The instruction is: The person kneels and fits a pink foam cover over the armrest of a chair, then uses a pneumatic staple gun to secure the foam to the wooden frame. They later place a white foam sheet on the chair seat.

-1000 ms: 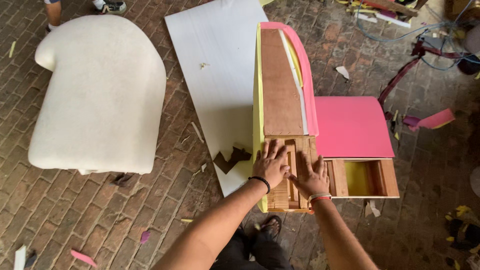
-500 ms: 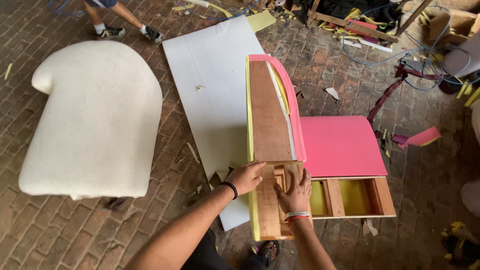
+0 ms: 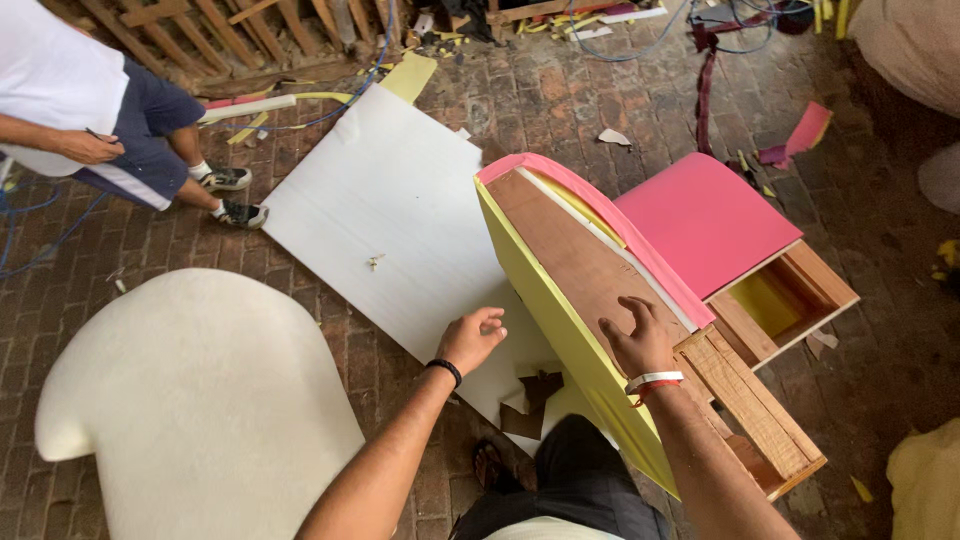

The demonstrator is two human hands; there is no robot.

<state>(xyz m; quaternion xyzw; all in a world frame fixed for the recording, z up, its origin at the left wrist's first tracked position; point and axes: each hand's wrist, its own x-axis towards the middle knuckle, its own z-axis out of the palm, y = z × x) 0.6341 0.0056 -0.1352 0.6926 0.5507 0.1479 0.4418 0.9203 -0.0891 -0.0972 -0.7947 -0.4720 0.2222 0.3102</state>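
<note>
right hand is resting spread fingers on the brown wooden panel with yellow and pink foam, standing on the brick floor; left hand is hovering, loosely curled, empty. likely stiff, bulky; gripping the wood edges looks best.

Right hand spread on wooden chair frame, left hand loosely curled above white sheet

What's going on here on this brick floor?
A person kneels over a wooden furniture frame padded with yellow and pink foam. Their right hand rests on its brown board; the left hand hovers open beside it, over a white sheet. A white cushioned chair back lies to the left, and another person sits nearby.
</note>
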